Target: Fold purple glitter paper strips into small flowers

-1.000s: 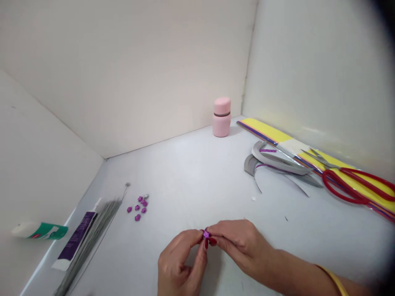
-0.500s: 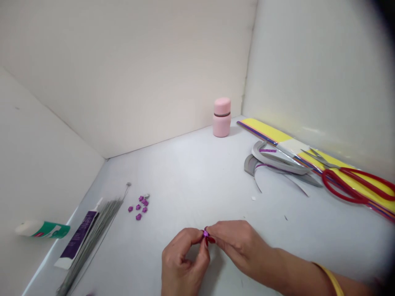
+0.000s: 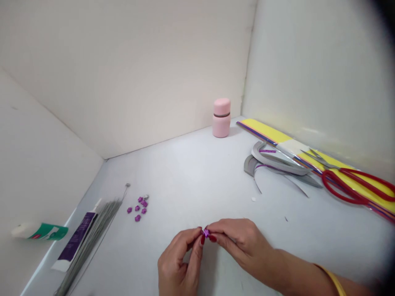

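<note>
A small purple folded paper star (image 3: 206, 233) is pinched between both my hands near the front of the table. My left hand (image 3: 180, 260) grips its left side with thumb and forefinger. From the right, my right hand (image 3: 242, 243) closes thumb and forefinger on its other side. Several similar purple paper stars (image 3: 137, 208) lie in a loose group to the left, with a small greyish piece beside them.
At the left lie a bundle of thin grey wires (image 3: 89, 242), a purple-and-white tube (image 3: 77, 240) and a green-and-white bottle (image 3: 41, 231). A pink jar (image 3: 221, 118) stands at the back. Red-handled scissors (image 3: 345, 185) rest on packed coloured paper strips (image 3: 262, 130), beside curled grey strips (image 3: 277, 163).
My left hand has shifted slightly left, and its thumb has moved off the star's front. More of the star's pointed shape now shows between my fingertips.
</note>
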Tool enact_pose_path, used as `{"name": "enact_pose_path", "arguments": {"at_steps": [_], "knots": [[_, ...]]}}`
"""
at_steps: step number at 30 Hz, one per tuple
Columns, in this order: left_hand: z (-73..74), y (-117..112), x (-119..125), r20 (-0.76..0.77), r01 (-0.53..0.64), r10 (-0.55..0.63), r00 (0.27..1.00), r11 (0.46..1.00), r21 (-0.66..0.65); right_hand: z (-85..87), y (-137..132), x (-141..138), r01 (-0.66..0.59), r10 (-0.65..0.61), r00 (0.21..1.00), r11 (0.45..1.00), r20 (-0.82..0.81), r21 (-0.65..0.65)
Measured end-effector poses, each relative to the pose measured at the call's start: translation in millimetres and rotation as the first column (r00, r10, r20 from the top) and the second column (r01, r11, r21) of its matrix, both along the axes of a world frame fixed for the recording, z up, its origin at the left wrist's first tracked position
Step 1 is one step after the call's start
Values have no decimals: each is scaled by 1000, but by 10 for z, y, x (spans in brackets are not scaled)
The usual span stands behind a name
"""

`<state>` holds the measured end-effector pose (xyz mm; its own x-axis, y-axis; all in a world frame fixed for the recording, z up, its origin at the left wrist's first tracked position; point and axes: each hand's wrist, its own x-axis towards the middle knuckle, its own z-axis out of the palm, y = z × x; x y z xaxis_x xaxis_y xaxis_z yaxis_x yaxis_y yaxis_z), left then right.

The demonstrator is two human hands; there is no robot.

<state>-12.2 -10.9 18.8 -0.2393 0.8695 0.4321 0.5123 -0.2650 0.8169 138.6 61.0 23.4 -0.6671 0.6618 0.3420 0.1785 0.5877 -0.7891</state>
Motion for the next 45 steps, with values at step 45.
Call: {"name": "enact_pose_path", "arguments": {"at_steps": [45], "knots": [[-62, 44, 48, 166, 174, -157, 974, 981, -91, -14, -7, -122, -182, -137, 955, 426, -262, -886]]}}
